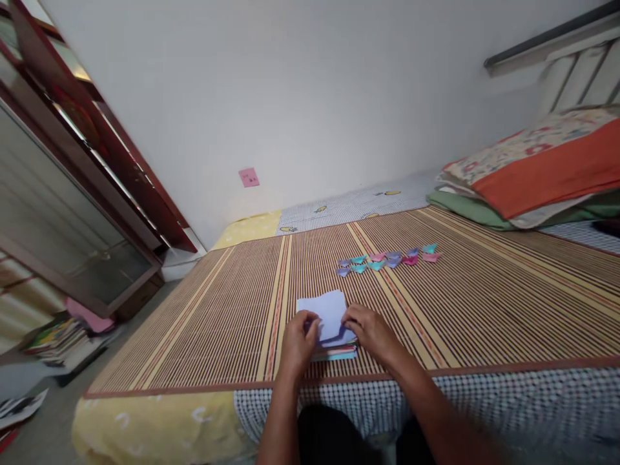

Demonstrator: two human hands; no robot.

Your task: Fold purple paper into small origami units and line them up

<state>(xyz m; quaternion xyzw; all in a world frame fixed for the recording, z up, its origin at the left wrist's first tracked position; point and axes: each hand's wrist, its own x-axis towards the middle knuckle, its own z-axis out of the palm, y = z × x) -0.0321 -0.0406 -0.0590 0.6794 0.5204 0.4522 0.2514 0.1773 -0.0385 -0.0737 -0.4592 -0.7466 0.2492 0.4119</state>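
A lavender sheet of paper [329,309] is raised at a slant in front of me. My left hand [299,341] pinches its left edge between thumb and fingers. At the opposite edge, the closed fingertips of my right hand [372,330] grip the same sheet. Beneath it lies a stack of coloured paper [341,355], with light blue and red edges showing at the near side. Farther off, several small folded paper pieces [378,265] in blue, pink and purple stand in two rows on the striped mat [232,310].
Folded bedding [537,161] is piled at the back right of the bed. A white wall [314,97] with a pink note [249,177] runs behind it. Books [55,339] lie low at the left, near a glazed door [72,213]. The bed's front edge is close to my knees.
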